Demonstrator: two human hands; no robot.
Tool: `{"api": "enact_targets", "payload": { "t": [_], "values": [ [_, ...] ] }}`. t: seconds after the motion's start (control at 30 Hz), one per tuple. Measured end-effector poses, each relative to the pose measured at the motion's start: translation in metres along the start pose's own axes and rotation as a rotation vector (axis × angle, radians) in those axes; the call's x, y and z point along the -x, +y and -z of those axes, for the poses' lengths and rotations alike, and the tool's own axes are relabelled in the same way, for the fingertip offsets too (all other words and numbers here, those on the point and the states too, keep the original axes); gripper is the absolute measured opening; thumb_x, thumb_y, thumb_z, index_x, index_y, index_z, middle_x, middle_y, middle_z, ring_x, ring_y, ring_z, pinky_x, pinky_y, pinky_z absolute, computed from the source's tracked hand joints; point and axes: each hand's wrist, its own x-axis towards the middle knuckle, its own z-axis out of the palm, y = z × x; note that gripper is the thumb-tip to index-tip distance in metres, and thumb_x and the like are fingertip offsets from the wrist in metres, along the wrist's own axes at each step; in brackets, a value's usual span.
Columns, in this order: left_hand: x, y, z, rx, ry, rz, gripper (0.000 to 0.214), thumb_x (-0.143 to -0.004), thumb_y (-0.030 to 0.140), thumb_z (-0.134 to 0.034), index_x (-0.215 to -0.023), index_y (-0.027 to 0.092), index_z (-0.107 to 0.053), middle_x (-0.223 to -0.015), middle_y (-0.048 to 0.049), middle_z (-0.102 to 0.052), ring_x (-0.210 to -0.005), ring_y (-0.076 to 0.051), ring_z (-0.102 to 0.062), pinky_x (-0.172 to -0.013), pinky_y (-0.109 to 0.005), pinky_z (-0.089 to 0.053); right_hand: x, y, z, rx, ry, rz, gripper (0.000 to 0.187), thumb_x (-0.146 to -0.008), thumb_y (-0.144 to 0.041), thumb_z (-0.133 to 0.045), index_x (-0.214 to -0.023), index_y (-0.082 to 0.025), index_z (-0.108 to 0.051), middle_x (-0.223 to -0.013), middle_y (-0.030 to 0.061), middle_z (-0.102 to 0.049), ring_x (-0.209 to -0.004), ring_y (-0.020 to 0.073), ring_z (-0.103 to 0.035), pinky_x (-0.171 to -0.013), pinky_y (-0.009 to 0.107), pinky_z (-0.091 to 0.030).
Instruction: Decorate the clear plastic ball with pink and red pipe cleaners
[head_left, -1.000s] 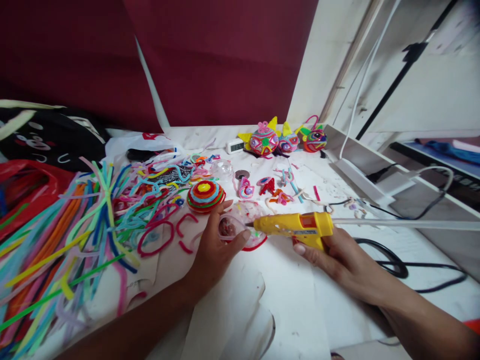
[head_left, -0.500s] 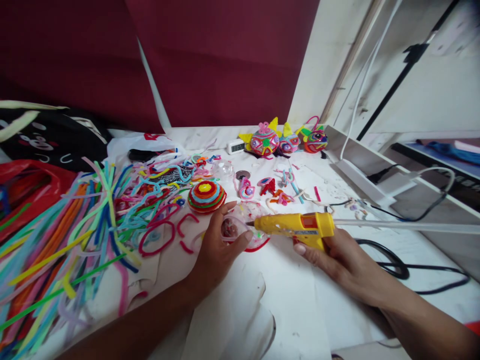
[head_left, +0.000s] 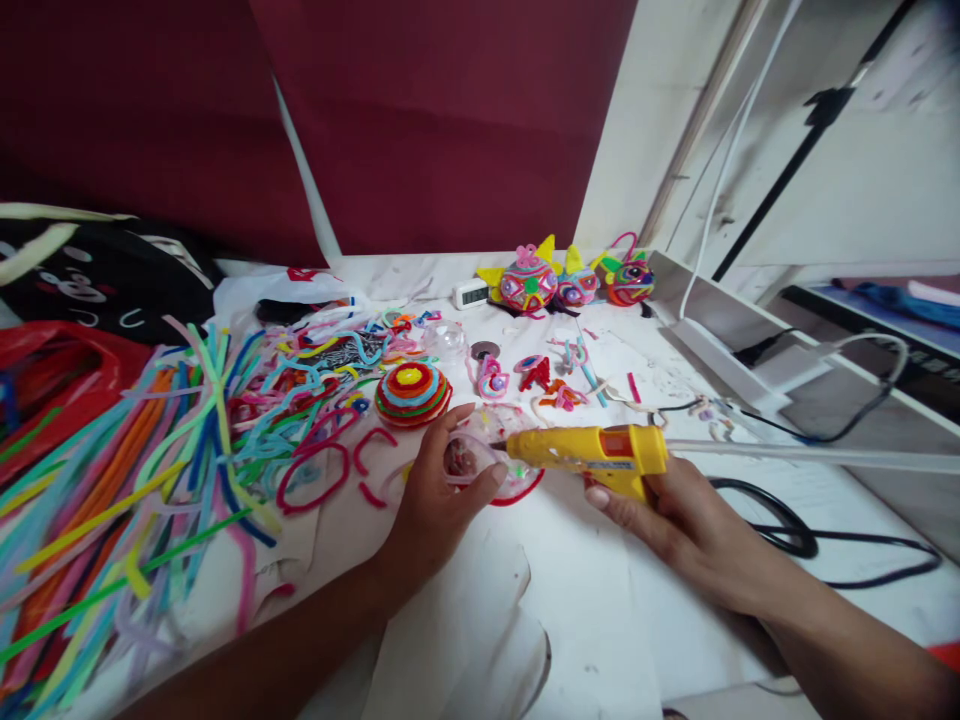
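Spreading over the left of the white counter (head_left: 600,610) lie multicoloured fuzzy pipe cleaners (head_left: 161,435); rightward, the half-curled left hand (head_left: 429,515) holds a pale-lilac fuzzy loop (head_left: 481,444); a yellow plastic glue gun (head_left: 562,450), nozzle (head_left: 502,446) near the loop, fills the closed right hand (head_left: 690,530).

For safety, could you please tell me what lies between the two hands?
The head view shows the yellow glue gun, held by the right hand with its nozzle near the left hand, and a red-edged piece partly hidden by the gun.
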Motion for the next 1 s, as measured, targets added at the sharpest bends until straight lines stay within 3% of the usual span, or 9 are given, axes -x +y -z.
{"api": "enact_targets", "payload": {
  "t": [0.3,0.67,0.87,1.0],
  "values": [
    [-0.0002,-0.0013,0.0013,0.027,-0.005,-0.001,0.061,-0.073,0.033,-0.070,-0.128,0.020,-0.047,-0.120,-0.0073,-0.059,-0.102,-0.021,-0.059,-0.088,-0.031,-0.046,-0.0005,-0.0016,0.0000,0.011,0.023,0.011,0.024,-0.093,-0.042,-0.051,-0.095,-0.020,-0.060,-0.077,0.0023,-0.062,-0.065,0.0159,-0.056,-0.055,0.026,-0.046],
    [-0.0007,0.0017,0.0037,0.029,0.001,0.006,0.061,-0.074,0.032,-0.069,-0.129,0.019,-0.047,-0.126,-0.0073,-0.056,-0.107,-0.020,-0.057,-0.094,-0.032,-0.044,0.0027,0.0021,0.0026,-0.010,-0.011,-0.004,0.023,-0.094,-0.042,-0.050,-0.101,-0.022,-0.059,-0.093,0.0062,-0.068,-0.083,0.0212,-0.064,-0.067,0.031,-0.051],
    [-0.0016,0.0013,0.0038,0.003,0.016,-0.017,0.060,-0.075,0.033,-0.069,-0.129,0.020,-0.048,-0.131,-0.0076,-0.055,-0.114,-0.021,-0.054,-0.098,-0.034,-0.042,0.0027,0.0018,0.0030,0.014,-0.002,-0.018,0.025,-0.093,-0.044,-0.050,-0.091,-0.022,-0.060,-0.091,0.0075,-0.069,-0.081,0.0220,-0.064,-0.065,0.032,-0.052],
    [-0.0021,0.0013,0.0041,0.005,0.018,-0.012,0.061,-0.074,0.033,-0.069,-0.129,0.019,-0.048,-0.128,-0.0086,-0.056,-0.113,-0.022,-0.055,-0.097,-0.035,-0.043,0.0027,0.0024,0.0033,0.011,-0.016,-0.013,0.025,-0.094,-0.043,-0.050,-0.099,-0.021,-0.061,-0.090,0.0065,-0.068,-0.078,0.0208,-0.064,-0.065,0.031,-0.052]
  ]
}}
